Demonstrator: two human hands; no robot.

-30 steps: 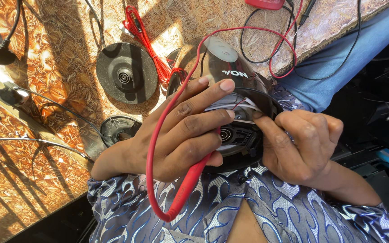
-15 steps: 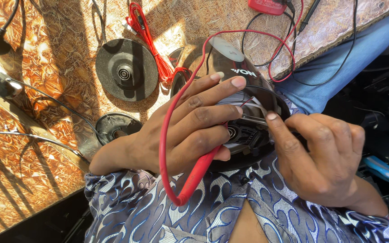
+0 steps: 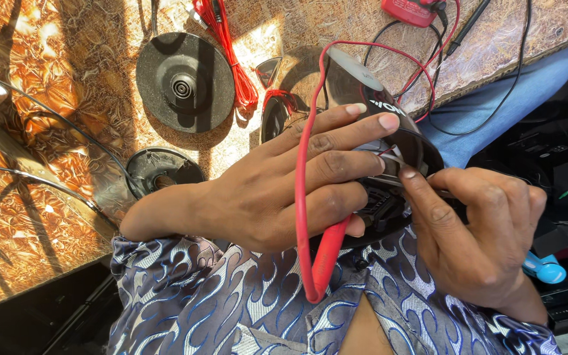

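Observation:
A dark, shiny electric kettle (image 3: 363,85) lies bottom-up across my lap, against the table edge. My left hand (image 3: 284,190) wraps over it, fingers spread along its side. A red test probe (image 3: 327,263) is tucked under those fingers, and its red lead (image 3: 300,164) loops up over the kettle. My right hand (image 3: 481,230) is at the kettle's open underside, its fingertips pinched on a small metal strip (image 3: 392,159) among the black inner parts (image 3: 379,210). The thumb is hidden behind the fingers.
On the patterned golden table (image 3: 47,85) lie a round black kettle base (image 3: 182,82), a smaller round part (image 3: 162,172), a coiled red cable (image 3: 231,52) and a red meter (image 3: 415,10) with a black lead (image 3: 468,26). Dark boxes and a blue object (image 3: 544,268) sit at right.
My right hand has slid out to the right, and its fingertips now pinch at the kettle's underside. The left hand keeps its hold on kettle and probe.

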